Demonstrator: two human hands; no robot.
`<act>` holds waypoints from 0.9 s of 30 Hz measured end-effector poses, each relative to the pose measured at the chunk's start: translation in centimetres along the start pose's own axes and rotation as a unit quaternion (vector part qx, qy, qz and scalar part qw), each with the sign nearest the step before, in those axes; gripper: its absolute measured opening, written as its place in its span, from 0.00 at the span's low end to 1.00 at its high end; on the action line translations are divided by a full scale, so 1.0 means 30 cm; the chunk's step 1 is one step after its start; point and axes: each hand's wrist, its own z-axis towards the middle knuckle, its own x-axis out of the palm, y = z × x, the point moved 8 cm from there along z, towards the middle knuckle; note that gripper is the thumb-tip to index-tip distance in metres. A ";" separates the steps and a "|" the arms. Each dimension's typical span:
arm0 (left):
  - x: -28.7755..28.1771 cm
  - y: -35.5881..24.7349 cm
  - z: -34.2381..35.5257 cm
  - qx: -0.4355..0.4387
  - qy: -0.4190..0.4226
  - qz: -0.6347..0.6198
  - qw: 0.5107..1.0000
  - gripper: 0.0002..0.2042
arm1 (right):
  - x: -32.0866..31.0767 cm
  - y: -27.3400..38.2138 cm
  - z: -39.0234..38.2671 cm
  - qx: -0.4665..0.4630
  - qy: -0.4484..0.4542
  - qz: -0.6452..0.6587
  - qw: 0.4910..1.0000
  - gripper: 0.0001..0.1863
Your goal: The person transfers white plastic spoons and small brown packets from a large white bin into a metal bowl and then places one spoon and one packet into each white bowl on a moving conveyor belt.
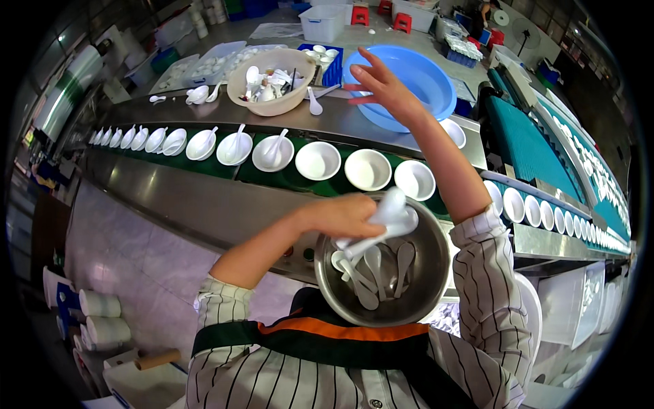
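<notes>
The left hand (pixel 346 215) grips a bunch of white soup spoons (pixel 395 219) over the near steel basin (pixel 434 262); the right hand (pixel 383 85), fingers spread, hovers by the far blue tub (pixel 436 85) — a loose hold should let single spoons slide cleanly into the spoonless bowls (pixel 368 170)

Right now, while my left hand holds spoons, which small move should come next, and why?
Probably bring the spread, empty right hand to the left hand and take one of the white spoons: on the green belt, the white bowl beside the last spooned one has no spoon.
</notes>
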 end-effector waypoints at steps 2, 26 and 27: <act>-0.070 0.023 -0.004 0.016 -0.060 -0.094 0.994 0.19 | 0.022 -0.046 -0.070 0.062 0.178 -0.132 0.973 0.38; -0.395 0.847 0.032 -0.174 -0.439 -0.120 0.873 0.20 | -0.172 -0.224 -0.406 0.023 0.059 -0.530 0.846 0.21; -0.370 0.849 0.063 -0.194 -0.412 -0.127 0.881 0.20 | -0.146 -0.202 -0.422 0.032 0.088 -0.512 0.854 0.21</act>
